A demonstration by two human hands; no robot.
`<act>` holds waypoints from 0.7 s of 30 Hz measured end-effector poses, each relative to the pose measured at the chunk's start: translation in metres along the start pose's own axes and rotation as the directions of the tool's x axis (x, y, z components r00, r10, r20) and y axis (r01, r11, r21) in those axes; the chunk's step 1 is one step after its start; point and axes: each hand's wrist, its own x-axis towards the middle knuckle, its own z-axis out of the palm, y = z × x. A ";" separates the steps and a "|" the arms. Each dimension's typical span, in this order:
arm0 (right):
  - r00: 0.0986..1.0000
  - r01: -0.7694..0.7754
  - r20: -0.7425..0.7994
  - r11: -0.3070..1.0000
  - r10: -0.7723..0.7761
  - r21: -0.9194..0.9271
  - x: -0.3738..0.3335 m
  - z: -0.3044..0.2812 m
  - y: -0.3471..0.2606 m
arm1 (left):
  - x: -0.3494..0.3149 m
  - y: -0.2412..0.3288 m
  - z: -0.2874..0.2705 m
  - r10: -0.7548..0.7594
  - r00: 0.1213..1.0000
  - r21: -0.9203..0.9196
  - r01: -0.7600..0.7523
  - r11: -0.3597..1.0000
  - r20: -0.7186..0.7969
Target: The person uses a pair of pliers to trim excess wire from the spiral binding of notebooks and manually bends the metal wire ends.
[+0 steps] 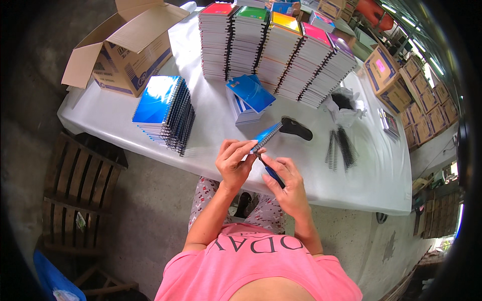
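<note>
My left hand (235, 164) grips the lower end of a blue spiral notebook (267, 134), its wire binding facing right. In my right hand (288, 186) is a pair of pliers (273, 175) with blue and dark handles. Their jaws are at the near end of the notebook's coil, close to my left fingertips; the exact contact is too small to tell. Just beyond the notebook lies a flat, curved black thing (297, 129). A stack of blue spiral notebooks (158, 103) stands to the left. Several loose black coils (342, 149) lie to the right.
Tall stacks of spiral notebooks (246, 45) with coloured covers line the far side of the white-covered table (371, 185). Before them sits a small pile of blue-covered books (249, 95). An open carton (131, 55) stands far left, a white bag (346, 111) right. A wooden chair (80, 185) is at left.
</note>
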 end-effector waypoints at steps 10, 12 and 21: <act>0.964 -0.266 0.191 0.713 0.186 0.649 -0.015 0.014 0.038 | -0.003 -0.002 0.003 0.061 0.996 -0.012 -0.062 0.998 -0.064; 0.988 -0.148 0.093 0.940 0.125 0.306 -0.010 0.001 0.032 | 0.002 -0.005 0.002 0.022 0.993 0.010 -0.021 1.000 -0.112; 0.924 -0.374 -0.194 0.664 0.330 -0.648 -0.035 -0.020 0.151 | 0.003 0.010 -0.006 -0.481 0.872 -0.480 0.385 0.788 -0.090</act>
